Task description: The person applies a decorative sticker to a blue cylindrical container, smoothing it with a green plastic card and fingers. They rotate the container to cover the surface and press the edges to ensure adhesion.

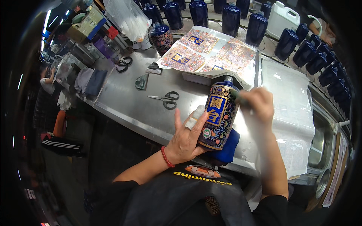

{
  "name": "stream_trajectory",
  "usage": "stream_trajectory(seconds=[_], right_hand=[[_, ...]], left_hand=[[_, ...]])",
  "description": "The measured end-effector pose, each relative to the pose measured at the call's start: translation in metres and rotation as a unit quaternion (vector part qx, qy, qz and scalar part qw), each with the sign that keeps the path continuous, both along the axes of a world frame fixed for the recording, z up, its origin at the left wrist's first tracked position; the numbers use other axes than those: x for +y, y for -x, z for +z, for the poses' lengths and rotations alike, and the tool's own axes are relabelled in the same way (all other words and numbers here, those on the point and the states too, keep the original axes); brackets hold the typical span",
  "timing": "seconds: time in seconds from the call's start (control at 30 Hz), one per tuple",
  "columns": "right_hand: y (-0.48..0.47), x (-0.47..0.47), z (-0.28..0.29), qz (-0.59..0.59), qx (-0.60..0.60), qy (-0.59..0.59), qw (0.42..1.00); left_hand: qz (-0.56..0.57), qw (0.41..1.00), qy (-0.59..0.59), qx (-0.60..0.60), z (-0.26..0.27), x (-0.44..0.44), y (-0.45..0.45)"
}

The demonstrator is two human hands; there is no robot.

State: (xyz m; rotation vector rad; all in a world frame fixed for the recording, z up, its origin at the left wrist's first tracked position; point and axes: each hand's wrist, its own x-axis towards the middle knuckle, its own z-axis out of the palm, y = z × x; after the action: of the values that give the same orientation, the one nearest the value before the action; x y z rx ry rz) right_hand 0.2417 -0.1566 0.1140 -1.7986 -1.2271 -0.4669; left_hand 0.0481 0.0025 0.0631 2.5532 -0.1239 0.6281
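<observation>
My left hand (185,135) holds the lower left side of a blue bottle (219,113) covered in a floral and gold decal. White wrapping is around one of its fingers. The bottle tilts over the metal table's near edge, with a blue cloth (229,148) beneath its base. At the bottle's upper right, my right hand (257,103) is motion-blurred and grips a small dark green scraper-like piece (237,97) against the decal. Behind the bottle lie printed decal sheets (205,49). Black-handled scissors (168,100) rest open on the metal to the left.
A green scraper-like piece (142,82) and more scissors (124,64) lie on the metal table (127,93). Farther back stand a decorated bottle (161,39), plain blue bottles (231,19) and a white jug (282,21). White sheets (291,113) lie right, beside a sink (318,147).
</observation>
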Motion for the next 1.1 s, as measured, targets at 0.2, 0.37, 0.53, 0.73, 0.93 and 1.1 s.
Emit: stream_trajectory(seconds=[0.2, 0.37, 0.53, 0.73, 0.93, 1.1], right_hand=[[0.005, -0.013, 0.005, 0.251, 0.140, 0.081, 0.954], [0.005, -0.002, 0.011, 0.052, -0.095, 0.027, 0.994], [0.006, -0.009, 0.013, 0.211, 0.204, 0.076, 0.953], [-0.006, -0.002, -0.003, 0.213, 0.170, 0.047, 0.961], [-0.017, -0.006, -0.009, -0.045, 0.334, -0.039, 0.941], [-0.006, -0.029, -0.036, 0.060, 0.574, -0.206, 0.790]], left_hand=[[0.006, 0.999, -0.032, 0.016, 0.006, -0.004, 0.001], [0.007, 0.998, -0.060, 0.011, 0.000, -0.002, 0.001], [-0.002, 1.000, -0.006, 0.005, -0.014, 0.002, 0.001], [-0.028, 0.998, 0.054, 0.019, -0.010, 0.006, 0.001], [-0.029, 0.997, -0.045, 0.050, -0.006, 0.008, -0.001], [-0.105, 0.983, 0.104, 0.105, 0.000, 0.034, -0.016]])
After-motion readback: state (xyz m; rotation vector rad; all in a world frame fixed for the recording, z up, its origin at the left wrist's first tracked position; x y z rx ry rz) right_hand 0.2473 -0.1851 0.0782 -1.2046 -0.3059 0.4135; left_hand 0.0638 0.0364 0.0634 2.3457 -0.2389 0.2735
